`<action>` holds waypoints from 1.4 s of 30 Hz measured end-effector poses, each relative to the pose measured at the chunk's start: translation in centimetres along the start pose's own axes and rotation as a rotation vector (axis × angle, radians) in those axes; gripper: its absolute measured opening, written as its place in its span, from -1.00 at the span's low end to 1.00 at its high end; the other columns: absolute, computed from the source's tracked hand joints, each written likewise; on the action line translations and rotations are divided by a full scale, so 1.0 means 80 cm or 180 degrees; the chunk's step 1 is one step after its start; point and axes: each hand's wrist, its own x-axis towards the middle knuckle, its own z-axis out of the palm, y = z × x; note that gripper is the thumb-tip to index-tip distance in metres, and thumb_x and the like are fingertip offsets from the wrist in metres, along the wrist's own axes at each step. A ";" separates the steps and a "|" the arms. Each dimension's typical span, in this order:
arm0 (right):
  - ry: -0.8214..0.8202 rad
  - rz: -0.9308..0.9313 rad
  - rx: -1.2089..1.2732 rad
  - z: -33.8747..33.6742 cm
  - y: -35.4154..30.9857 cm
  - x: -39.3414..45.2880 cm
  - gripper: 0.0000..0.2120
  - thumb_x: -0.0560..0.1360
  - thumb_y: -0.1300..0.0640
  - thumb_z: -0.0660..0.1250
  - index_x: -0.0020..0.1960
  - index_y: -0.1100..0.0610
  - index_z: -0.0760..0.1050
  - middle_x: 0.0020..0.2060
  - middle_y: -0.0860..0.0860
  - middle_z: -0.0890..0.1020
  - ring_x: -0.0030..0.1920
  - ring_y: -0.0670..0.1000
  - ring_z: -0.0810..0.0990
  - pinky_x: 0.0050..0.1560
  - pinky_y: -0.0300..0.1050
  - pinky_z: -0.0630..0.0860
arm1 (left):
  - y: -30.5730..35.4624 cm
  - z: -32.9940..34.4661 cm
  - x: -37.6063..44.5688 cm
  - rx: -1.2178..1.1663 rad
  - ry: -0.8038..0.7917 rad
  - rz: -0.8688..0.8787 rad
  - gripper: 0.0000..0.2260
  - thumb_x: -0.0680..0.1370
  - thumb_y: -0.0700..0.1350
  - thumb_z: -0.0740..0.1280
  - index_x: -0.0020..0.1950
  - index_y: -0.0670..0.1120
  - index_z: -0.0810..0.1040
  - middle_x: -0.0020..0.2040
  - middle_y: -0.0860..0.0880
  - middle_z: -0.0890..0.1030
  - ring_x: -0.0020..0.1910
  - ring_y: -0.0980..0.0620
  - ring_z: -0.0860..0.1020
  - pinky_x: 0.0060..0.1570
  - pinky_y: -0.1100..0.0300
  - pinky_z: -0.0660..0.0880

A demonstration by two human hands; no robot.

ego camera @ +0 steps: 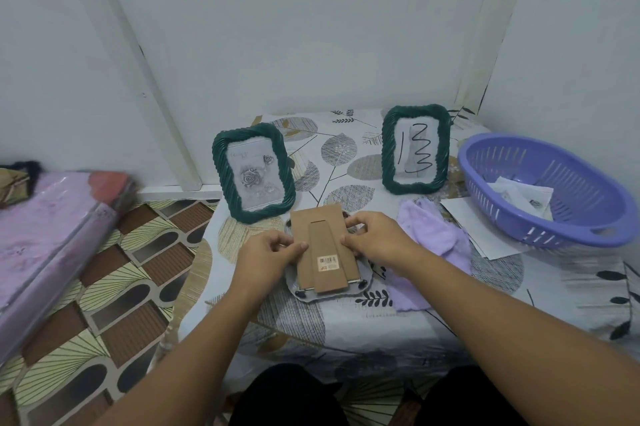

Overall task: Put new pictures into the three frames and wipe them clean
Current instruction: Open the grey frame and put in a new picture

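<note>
Both hands pinch the brown backing board (323, 245) of the face-down frame (329, 290): left hand (268, 257) one edge, right hand (377, 240) the other. Best seated evenly before the tabs close.

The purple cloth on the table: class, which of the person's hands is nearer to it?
Right. The right hand sits at the frame back's right edge, just beside the purple cloth; the left hand is across the frame, farther away.

Face-down frame (325, 245) before two upright frames (254, 173) (415, 148); basket (554, 214) right.
</note>
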 end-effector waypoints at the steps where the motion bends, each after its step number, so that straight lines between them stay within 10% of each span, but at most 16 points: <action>1: 0.0023 -0.0010 -0.0109 0.000 -0.002 0.001 -0.83 0.52 0.13 0.47 0.10 0.02 0.63 -0.22 -0.05 0.66 -0.14 0.01 0.68 -0.07 -0.10 0.61 | -0.001 0.000 0.000 0.0002 -0.0004 0.0002 -0.83 0.46 0.10 0.55 -0.18 0.02 0.71 -0.21 0.06 0.73 -0.18 0.04 0.69 -0.05 -0.07 0.65; 5: 0.0066 -0.0006 -0.0407 -0.002 -0.006 -0.002 -0.83 0.49 0.13 0.47 0.08 0.06 0.65 -0.06 0.00 0.71 0.00 0.05 0.68 0.12 0.01 0.60 | -0.003 0.001 0.001 0.0149 0.0032 0.0037 -0.82 0.44 0.12 0.56 -0.19 0.04 0.71 -0.24 0.06 0.71 -0.20 0.04 0.68 -0.10 -0.02 0.65; 14: 0.0113 -0.0067 -0.0640 -0.003 -0.004 -0.010 -0.81 0.51 0.11 0.47 0.11 0.10 0.64 -0.22 -0.07 0.60 -0.11 -0.04 0.56 -0.16 -0.19 0.37 | 0.005 0.008 -0.005 0.0531 0.0282 0.0136 -0.82 0.45 0.12 0.56 -0.15 0.04 0.67 -0.27 0.08 0.63 -0.28 0.18 0.54 -0.34 0.29 0.35; 42: 0.0068 0.0087 -0.0789 -0.003 -0.002 0.005 -0.53 0.40 0.05 0.59 0.24 0.06 0.51 0.12 0.01 0.61 0.04 0.00 0.57 -0.10 -0.19 0.42 | 0.007 0.011 0.023 0.0692 0.0553 0.0370 -0.77 0.50 0.17 0.48 -0.02 0.06 0.59 -0.19 0.06 0.61 -0.17 0.04 0.58 -0.19 0.09 0.52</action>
